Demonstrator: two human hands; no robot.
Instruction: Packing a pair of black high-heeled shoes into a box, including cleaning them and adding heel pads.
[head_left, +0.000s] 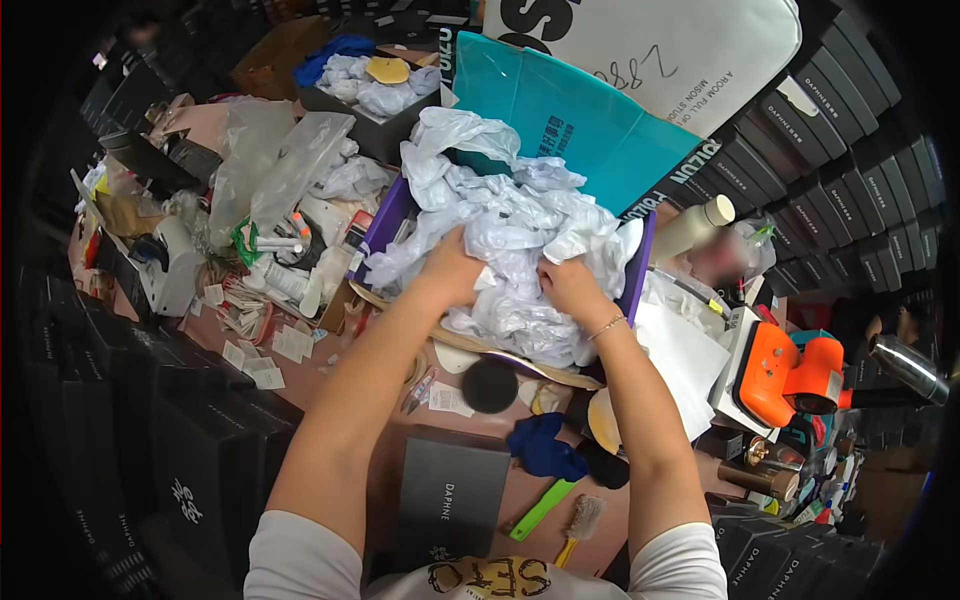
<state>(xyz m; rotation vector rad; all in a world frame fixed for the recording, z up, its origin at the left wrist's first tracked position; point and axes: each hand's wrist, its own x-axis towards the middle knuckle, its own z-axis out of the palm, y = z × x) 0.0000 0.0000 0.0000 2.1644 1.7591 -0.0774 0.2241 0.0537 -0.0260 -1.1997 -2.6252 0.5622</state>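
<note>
Head: hands point(455, 270) point(577, 288) inside purple box edges point(641, 263)

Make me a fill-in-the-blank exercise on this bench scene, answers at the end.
The left hand and right hand reach into crumpled white wrapping, inside a box with ____ side walls.
A bracelet circles the ____ wrist.
The brush with pale bristles has a ____ handle.

Missing words: purple; right; yellow.

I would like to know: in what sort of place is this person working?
Probably a packing or goods-finishing workroom: stacked dark boxes stand at the right, crumpled white wrapping fills a purple box, and a yellow-handled brush lies nearby.
</note>
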